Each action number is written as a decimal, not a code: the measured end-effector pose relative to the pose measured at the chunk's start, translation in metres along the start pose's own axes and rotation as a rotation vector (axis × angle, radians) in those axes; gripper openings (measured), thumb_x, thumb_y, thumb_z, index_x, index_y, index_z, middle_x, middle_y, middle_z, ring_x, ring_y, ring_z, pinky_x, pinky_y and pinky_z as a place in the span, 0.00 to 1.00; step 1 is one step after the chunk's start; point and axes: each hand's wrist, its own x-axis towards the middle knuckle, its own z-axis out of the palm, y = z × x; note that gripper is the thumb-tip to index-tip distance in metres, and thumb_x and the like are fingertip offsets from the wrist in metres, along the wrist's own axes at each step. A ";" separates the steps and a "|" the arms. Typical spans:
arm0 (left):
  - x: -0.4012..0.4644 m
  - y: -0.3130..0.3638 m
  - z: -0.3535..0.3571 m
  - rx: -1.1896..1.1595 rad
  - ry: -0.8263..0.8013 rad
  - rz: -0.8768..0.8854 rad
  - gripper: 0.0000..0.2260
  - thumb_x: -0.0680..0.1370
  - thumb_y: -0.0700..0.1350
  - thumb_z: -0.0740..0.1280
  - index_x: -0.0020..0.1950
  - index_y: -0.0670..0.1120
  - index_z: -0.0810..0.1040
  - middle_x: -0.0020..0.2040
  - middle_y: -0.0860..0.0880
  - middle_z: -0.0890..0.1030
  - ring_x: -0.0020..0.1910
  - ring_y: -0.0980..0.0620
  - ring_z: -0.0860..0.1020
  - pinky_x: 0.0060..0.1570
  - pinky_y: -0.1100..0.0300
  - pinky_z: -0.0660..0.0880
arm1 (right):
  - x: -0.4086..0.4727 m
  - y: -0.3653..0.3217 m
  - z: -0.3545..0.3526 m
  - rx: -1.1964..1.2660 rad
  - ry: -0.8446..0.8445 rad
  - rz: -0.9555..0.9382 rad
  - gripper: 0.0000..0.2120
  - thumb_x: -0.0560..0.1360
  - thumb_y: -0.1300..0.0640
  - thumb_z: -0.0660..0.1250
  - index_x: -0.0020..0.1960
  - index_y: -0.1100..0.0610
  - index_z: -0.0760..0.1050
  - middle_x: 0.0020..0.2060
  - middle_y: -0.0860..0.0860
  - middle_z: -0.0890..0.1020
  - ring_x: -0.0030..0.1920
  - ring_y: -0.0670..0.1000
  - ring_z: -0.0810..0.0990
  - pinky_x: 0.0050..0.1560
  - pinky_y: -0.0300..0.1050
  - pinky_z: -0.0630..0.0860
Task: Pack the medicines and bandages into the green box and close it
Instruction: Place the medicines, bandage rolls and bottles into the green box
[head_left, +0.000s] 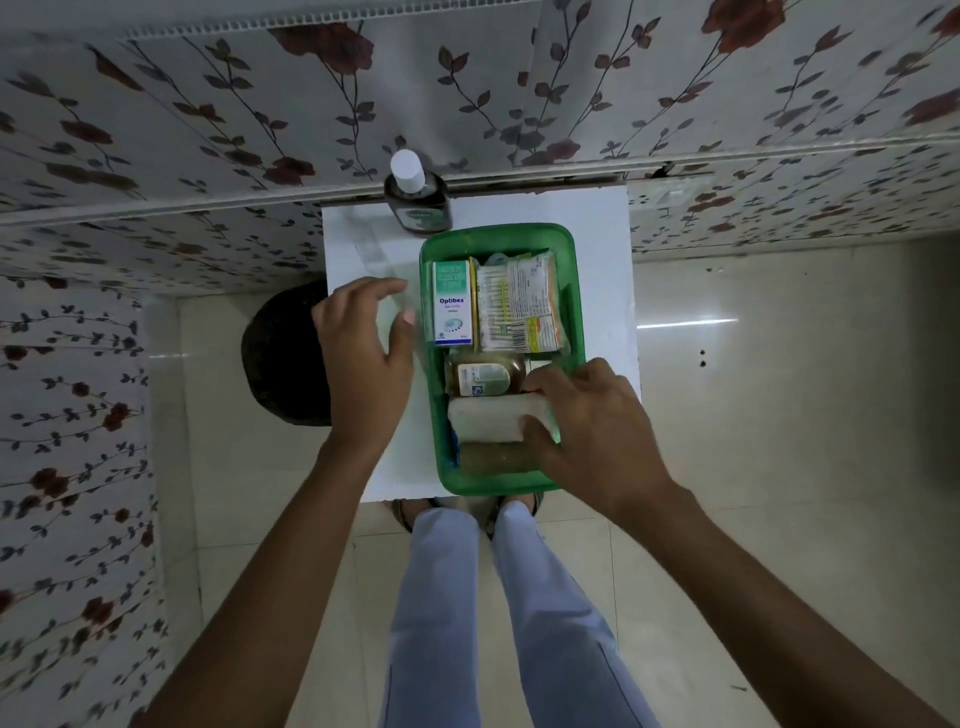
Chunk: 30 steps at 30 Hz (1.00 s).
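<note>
The green box stands open on a white table. Inside lie a white Optibex carton, a packet of cotton buds, a small amber bottle, a white bandage roll and a brown roll. My right hand grips the right end of the white bandage roll inside the box. Left of the box, my left hand hovers over the table with its fingers spread, holding nothing. A dark bottle with a white cap stands behind the box. No lid is in view.
A black round object sits on the floor left of the table. A flowered wall runs behind and to the left. My legs and feet are below the table's near edge, on a pale tiled floor.
</note>
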 end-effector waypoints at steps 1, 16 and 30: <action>0.003 -0.002 0.001 -0.034 -0.002 -0.034 0.13 0.75 0.42 0.63 0.59 0.43 0.75 0.58 0.42 0.76 0.60 0.42 0.71 0.60 0.56 0.67 | 0.001 -0.001 0.001 -0.034 0.027 -0.003 0.15 0.67 0.52 0.64 0.50 0.58 0.76 0.39 0.57 0.83 0.42 0.60 0.76 0.38 0.48 0.74; 0.104 0.001 0.044 -0.058 0.001 -0.072 0.19 0.68 0.45 0.73 0.54 0.39 0.73 0.56 0.40 0.77 0.56 0.43 0.73 0.48 0.59 0.65 | 0.088 0.003 -0.030 0.285 0.322 0.048 0.09 0.73 0.60 0.62 0.52 0.57 0.77 0.46 0.52 0.83 0.45 0.54 0.79 0.47 0.49 0.77; 0.019 0.055 -0.037 -0.165 -0.247 -0.088 0.17 0.76 0.46 0.65 0.63 0.43 0.71 0.49 0.51 0.78 0.42 0.64 0.75 0.37 0.78 0.70 | 0.074 -0.017 -0.032 0.459 0.339 0.000 0.09 0.75 0.62 0.62 0.54 0.57 0.76 0.46 0.51 0.82 0.44 0.47 0.78 0.43 0.40 0.74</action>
